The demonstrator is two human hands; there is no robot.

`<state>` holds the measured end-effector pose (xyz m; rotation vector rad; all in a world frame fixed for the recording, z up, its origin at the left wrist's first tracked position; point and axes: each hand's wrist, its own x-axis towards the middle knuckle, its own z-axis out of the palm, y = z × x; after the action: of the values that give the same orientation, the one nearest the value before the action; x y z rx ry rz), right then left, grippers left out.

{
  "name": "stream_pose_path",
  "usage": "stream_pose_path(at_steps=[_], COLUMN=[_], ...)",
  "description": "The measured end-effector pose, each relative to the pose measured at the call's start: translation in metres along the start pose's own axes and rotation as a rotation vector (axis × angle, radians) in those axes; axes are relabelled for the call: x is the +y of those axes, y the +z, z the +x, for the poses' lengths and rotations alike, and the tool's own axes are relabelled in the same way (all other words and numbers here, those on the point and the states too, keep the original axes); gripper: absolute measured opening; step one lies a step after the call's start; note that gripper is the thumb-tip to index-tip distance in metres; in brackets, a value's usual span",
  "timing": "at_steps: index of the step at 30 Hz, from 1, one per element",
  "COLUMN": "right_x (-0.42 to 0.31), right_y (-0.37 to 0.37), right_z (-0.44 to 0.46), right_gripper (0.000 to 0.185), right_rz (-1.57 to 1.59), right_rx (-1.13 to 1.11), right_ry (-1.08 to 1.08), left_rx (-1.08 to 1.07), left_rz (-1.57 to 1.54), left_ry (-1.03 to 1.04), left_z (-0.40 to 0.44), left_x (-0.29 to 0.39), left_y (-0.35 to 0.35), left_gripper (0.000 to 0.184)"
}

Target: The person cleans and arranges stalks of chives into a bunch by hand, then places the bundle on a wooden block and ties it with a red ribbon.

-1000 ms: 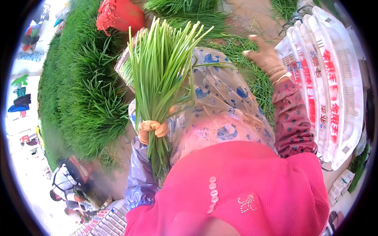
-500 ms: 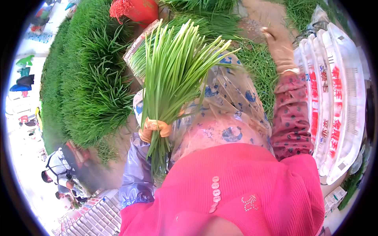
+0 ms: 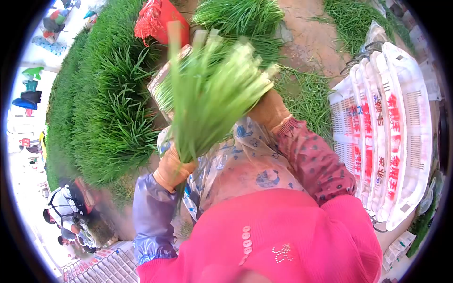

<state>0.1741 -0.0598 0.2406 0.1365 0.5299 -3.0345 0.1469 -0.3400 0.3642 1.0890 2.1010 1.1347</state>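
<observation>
My gloved left hand (image 3: 172, 169) is wrapped round the lower part of a bunch of long green stalks (image 3: 203, 99). The stalks fan upward, and their pale upper ends are blurred by motion. On the right side of the bunch is my gloved right hand (image 3: 270, 111), its fingers hidden behind the stalks. Beyond the bunch, partly covered by it, a box (image 3: 155, 87) holds more cut stalks. A patterned plastic apron (image 3: 245, 165) covers my lap.
Dense green stalks (image 3: 104, 108) stand at the left. A red bag (image 3: 163, 21) and a pile of greens (image 3: 238, 16) lie ahead. Stacked white crates (image 3: 406, 132) rise at the right, with loose stalks (image 3: 306, 99) beside them. Other people (image 3: 63, 203) are at the lower left.
My right hand has come in from the upper right to the bunch. My left hand has stayed round the stalks, whose upper ends now blur.
</observation>
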Motion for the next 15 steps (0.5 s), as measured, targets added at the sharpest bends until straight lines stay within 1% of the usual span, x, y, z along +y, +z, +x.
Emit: stream_pose_path(at_steps=[2, 5, 6, 8, 9, 10, 12, 13, 14, 15], right_x=[0.006, 0.012, 0.012, 0.008, 0.005, -0.004, -0.01, -0.013, -0.015, -0.016], right_y=[0.032, 0.062, 0.064, 0.072, 0.077, 0.077, 0.085, 0.089, 0.094, 0.096], right_z=[-0.003, -0.008, -0.011, -0.014, -0.019, -0.024, -0.027, -0.029, -0.031, -0.032], right_gripper=[0.049, 0.044, 0.043, 0.04, 0.038, 0.036, 0.033, 0.032, 0.03, 0.029], right_rz=[0.084, 0.102, 0.099, 0.09, 0.086, 0.076, 0.061, 0.053, 0.042, 0.04], right_rx=[0.081, 0.167, 0.196, 0.247, 0.283, 0.313, 0.381, 0.424, 0.465, 0.477], right_ry=[0.052, 0.084, 0.095, 0.107, 0.114, 0.116, 0.119, 0.117, 0.116, 0.116], left_rx=[0.077, 0.118, 0.11, 0.105, 0.086, 0.084, -0.026, -0.072, -0.078, -0.17], left_rz=[0.136, 0.589, 0.577, 0.765, 0.755, 0.749, 0.702, 0.643, 0.633, 0.625], left_ry=[-0.092, 0.115, 0.107, 0.03, 0.025, 0.016, 0.062, 0.057, 0.063, 0.048], left_z=[-0.008, -0.014, -0.019, -0.029, -0.034, -0.037, -0.039, -0.041, -0.04, -0.038], left_x=[-0.01, -0.012, -0.014, -0.02, -0.028, -0.03, -0.029, -0.025, -0.018, -0.01], left_y=[0.013, 0.022, 0.029, 0.042, 0.048, 0.049, 0.052, 0.05, 0.043, 0.03], left_gripper=[0.077, 0.078, 0.078, 0.075, 0.07, 0.07, 0.068, 0.076, 0.076, 0.081])
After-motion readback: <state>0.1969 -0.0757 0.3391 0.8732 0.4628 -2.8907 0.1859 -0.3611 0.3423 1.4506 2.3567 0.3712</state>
